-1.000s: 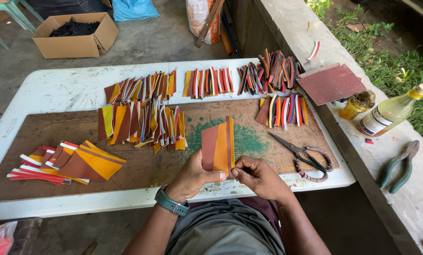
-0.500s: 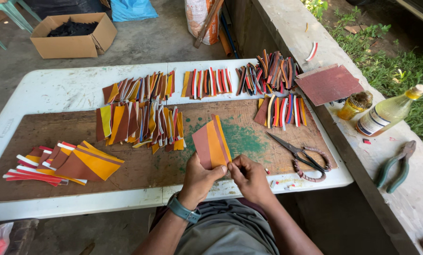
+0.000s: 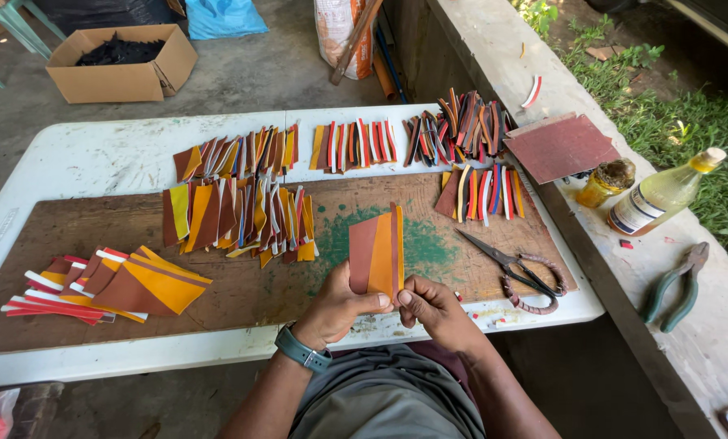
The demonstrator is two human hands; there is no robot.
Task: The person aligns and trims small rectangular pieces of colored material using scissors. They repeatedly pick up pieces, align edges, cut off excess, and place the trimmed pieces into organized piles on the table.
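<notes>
From the head camera I see both hands meeting at the near edge of the counter [image 3: 95, 154], clamped on one piece: a joined panel of brown, orange and yellow strips [image 3: 376, 254] held upright above the wooden board [image 3: 79, 228]. My left hand [image 3: 341, 307] pinches the panel's lower edge with thumb on top and fingers curled beneath, and my right hand [image 3: 433, 307] grips the same edge just beside it, thumbs nearly touching; held this way the panel faces the camera, so I judge the seams between strips can be checked. The panel stands over a green stain on the board, clear of the other stock. Sorted material is fanned in rows beyond it: a wide spread of brown and yellow pieces [image 3: 234, 215] at mid-board, thinner mixed-colour strips [image 3: 354, 145] further back, a dark bundle [image 3: 465, 122] at the far right, and another small fan [image 3: 482, 191] near the board's right end, probably grouped by colour and size for easy picking. A stack of finished-looking panels [image 3: 136, 283] lies to the left, well apart. The scissors [image 3: 510, 268] rest just to the right of my right hand, within reach. On the concrete ledge [image 3: 705, 358] sit a bottle of yellowish liquid [image 3: 664, 193], a small jar [image 3: 608, 180], a reddish sheet [image 3: 560, 146] and green-handled pliers [image 3: 677, 284].
</notes>
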